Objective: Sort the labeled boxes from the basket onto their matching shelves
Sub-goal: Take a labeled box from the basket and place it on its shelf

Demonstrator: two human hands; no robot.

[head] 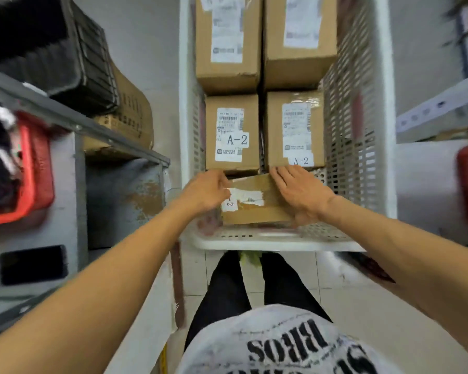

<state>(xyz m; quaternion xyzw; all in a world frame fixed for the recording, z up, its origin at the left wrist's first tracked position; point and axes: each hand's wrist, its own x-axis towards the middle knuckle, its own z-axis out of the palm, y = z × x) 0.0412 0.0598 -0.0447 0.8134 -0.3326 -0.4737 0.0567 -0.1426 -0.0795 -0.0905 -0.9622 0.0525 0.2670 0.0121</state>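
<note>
Small cardboard box [254, 205] at near end of white basket [281, 242], long axis left-right, bracketed by hands. Left hand [206, 190] grips left end; right hand [300, 193] presses right end, fingers straight. Both equally near.

One box [257, 214] in basket [281, 242] — left hand [204, 191], right hand [301, 194] on it

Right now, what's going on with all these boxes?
A person has both hands on a small brown cardboard box at the near end of a white perforated plastic basket. The left hand grips its left edge; the right hand lies flat against its right side. Behind it sit two cardboard boxes labelled A-2.
</note>
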